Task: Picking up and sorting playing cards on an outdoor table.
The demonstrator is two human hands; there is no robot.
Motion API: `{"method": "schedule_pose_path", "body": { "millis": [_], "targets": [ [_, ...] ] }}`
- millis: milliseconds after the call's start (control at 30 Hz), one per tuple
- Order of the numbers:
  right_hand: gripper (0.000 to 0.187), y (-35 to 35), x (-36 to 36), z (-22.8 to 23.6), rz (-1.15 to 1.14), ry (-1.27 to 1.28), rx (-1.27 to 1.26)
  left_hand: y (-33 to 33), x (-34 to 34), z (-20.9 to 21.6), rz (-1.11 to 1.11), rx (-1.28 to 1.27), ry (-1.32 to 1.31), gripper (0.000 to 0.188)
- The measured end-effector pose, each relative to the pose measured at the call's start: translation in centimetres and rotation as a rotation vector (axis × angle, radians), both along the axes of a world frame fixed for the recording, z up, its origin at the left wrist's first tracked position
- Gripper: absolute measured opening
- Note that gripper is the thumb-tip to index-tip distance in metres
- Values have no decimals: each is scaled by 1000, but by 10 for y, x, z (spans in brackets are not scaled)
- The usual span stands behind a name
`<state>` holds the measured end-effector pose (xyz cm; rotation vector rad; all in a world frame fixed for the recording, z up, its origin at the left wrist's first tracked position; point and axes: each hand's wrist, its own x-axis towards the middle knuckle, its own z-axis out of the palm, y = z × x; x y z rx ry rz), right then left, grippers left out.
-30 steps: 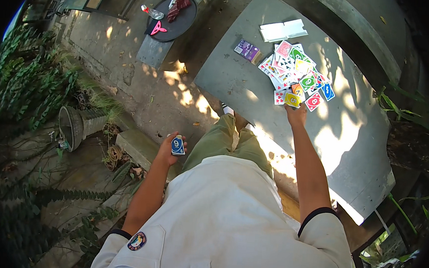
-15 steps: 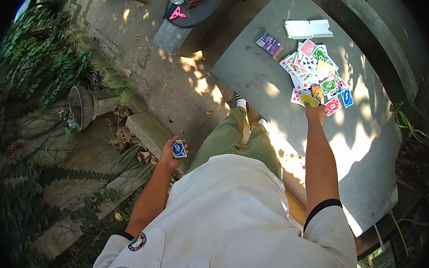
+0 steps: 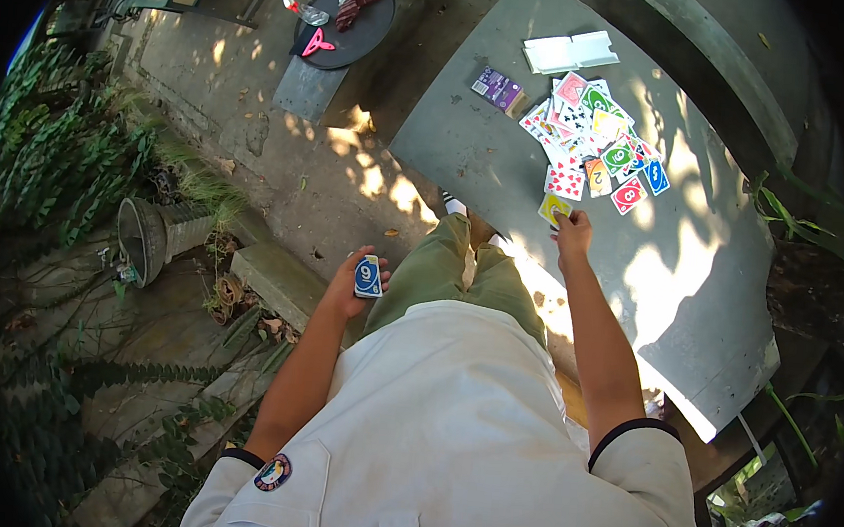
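My left hand (image 3: 347,283) is closed round a small stack of cards (image 3: 368,276), the top one blue and white, held out beside my leg. Between the fingers of my right hand (image 3: 573,237) is a yellow card (image 3: 554,210), at the near side of the table by the pile. The heap of mixed cards (image 3: 571,117) lies spread on the grey table (image 3: 468,159). Playing cards with red and black suits mingle there with coloured ones. A red card (image 3: 627,195), a blue card (image 3: 655,177) and an orange card (image 3: 597,176) show along its near edge.
Beyond the heap lie an opened white box (image 3: 571,53) and a purple card box (image 3: 498,90). On a bench to the far left, a round dark tray (image 3: 374,40) carries a clear bottle, a pink item and a dark red cloth. A stone urn (image 3: 155,235) lies among plants at left.
My right hand has drawn the yellow card off the heap's near edge toward me and to the left. My left hand has moved slightly up and right with its stack. The view has shifted.
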<state>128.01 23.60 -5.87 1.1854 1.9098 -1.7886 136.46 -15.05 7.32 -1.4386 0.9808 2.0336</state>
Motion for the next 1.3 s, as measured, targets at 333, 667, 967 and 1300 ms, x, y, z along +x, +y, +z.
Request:
{"method": "schedule_pose_path", "body": {
  "millis": [333,667,967,1300],
  "targets": [
    [19,-75,23,127,492,102,-537,90,-70,10,-524,125,116,50],
    [15,-65,-4,181,626,276,-607,114,-92,21,-735,159,264,51],
    [28,-84,-7,207,745,480,47,134,-104,69,-570,543,230,53],
    [53,-94,1,220,979,844,308,139,-102,69,-473,475,196,47]
  ]
}}
